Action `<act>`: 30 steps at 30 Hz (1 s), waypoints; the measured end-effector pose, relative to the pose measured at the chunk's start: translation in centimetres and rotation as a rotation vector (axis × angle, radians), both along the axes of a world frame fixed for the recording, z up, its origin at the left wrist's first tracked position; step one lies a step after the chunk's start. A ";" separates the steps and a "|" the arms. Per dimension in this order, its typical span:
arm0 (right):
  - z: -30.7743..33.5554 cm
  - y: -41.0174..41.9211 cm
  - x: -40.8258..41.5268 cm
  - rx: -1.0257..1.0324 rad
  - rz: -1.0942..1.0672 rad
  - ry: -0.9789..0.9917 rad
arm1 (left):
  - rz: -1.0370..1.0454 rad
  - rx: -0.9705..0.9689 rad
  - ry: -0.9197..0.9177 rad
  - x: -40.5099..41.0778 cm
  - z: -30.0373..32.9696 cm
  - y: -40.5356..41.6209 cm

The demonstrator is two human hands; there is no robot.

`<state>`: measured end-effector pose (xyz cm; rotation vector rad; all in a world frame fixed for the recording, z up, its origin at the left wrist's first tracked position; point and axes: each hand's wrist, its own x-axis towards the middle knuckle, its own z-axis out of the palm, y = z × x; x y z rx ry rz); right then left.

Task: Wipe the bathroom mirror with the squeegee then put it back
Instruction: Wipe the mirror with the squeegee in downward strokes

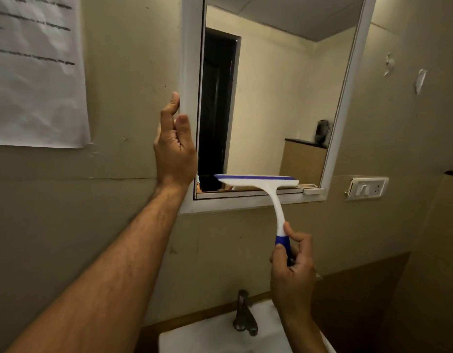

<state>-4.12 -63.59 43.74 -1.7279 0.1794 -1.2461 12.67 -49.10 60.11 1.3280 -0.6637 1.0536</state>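
Head view is giving me everything measured against the mirror (278,98). Far to its left, a printed paper notice (34,70) is hanging on the beige wall (133,72). I am seeing my left hand (175,143) resting against the mirror's white frame (191,72) on its left edge, fingers loosely curled and parted, gripping nothing, thumb tip touching the frame. Low on the mirror, the squeegee (268,197) is lying with its blue-edged blade across the bottom of the glass, just above the lower frame rail. Below the mirror, my right hand (293,266) is wrapping its fingers around the squeegee's blue grip, thumb pressing on the white neck. Underneath that, a metal faucet (244,314) is standing over a white sink (215,335). Right of the mirror, a white switch plate (368,188) is sitting on the wall.
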 end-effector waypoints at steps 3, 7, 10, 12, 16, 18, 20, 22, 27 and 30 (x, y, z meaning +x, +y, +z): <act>-1.5 0.6 -0.6 0.003 0.020 0.047 | 0.007 0.014 0.006 -0.1 0.1 0.1; 0.0 1.2 -0.7 0.038 0.026 -0.004 | 0.016 0.036 0.014 -0.5 0.2 0.2; 2.5 1.7 0.0 0.005 0.030 -0.075 | 0.012 0.032 0.020 -0.4 0.2 0.2; 3.7 2.2 0.6 -0.054 0.018 -0.101 | 0.014 0.027 0.017 -0.3 0.2 0.2; 2.7 3.3 0.8 -0.089 0.008 -0.088 | -0.001 0.028 0.009 -0.2 0.1 0.2; 0.9 3.4 0.5 -0.090 0.009 -0.045 | -0.003 0.015 0.001 -0.2 0.0 0.2; -0.7 3.2 0.2 -0.092 0.004 0.010 | -0.005 0.011 0.006 -0.2 0.0 0.2; -1.3 3.1 -0.2 -0.089 0.002 0.042 | -0.013 0.014 0.012 -0.2 0.0 0.2; 1.5 3.1 0.1 -0.082 -0.001 -0.060 | -0.025 0.013 0.014 -0.2 0.0 0.2; 3.4 3.2 1.0 -0.089 0.009 -0.101 | -0.035 0.023 0.013 0.0 -0.1 0.1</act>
